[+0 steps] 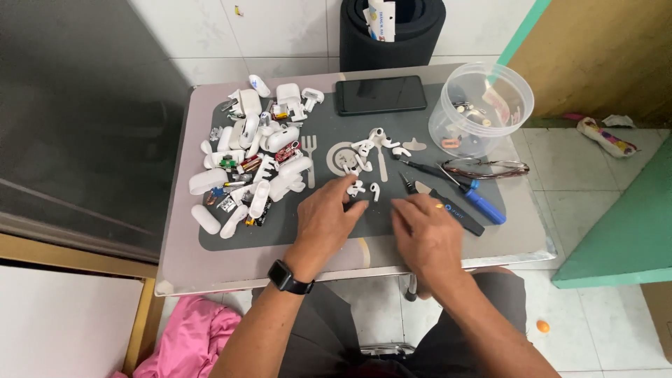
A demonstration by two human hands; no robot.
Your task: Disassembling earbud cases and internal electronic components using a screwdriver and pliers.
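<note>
Head view shows us at a small table, with the grey mat (280, 234) as our landmark. Our left hand (327, 218) rests near the mat's middle, fingers loosely apart, tips reaching toward two white earbuds (365, 189) just beyond them — whether they touch, we cannot tell. Our right hand (428, 229) lies on the mat's right part, fingers together and flat, holding nothing we can see. Just right of it lies a blue-handled screwdriver (483, 204). On the mat's left part sits a heap of white earbud cases (252, 164); a black phone (381, 94) lies at its far edge, beside a clear plastic tub (480, 105). The earbuds look light, smooth and slippery — we judge the stem the best grip.
</note>
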